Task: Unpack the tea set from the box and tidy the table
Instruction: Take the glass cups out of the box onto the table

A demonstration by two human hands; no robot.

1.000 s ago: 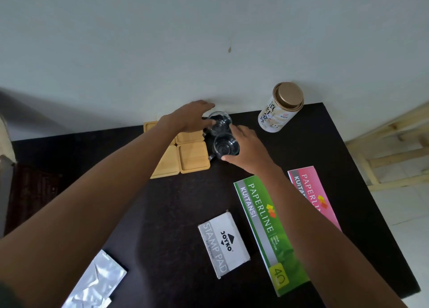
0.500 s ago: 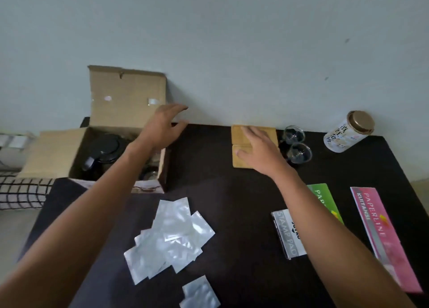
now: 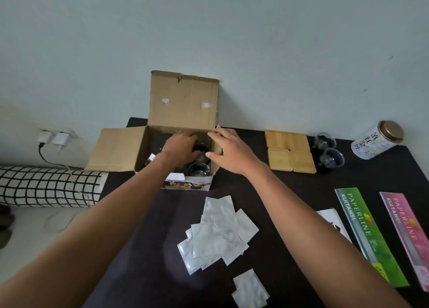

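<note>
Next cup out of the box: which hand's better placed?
Left, probably. The left hand is already down inside the cardboard box, beside the glass cup. The right hand hovers open over the box's right wall, not inside.

An open cardboard box (image 3: 162, 145) stands at the back of the dark tabletop (image 3: 144, 249), lid flap upright against the wall. Inside it sit dark glass cups (image 3: 199, 169). Right of the box lie four square wooden coasters (image 3: 290, 154) in a two-by-two block, with two clear glass cups (image 3: 328, 154) just beside them.
</note>
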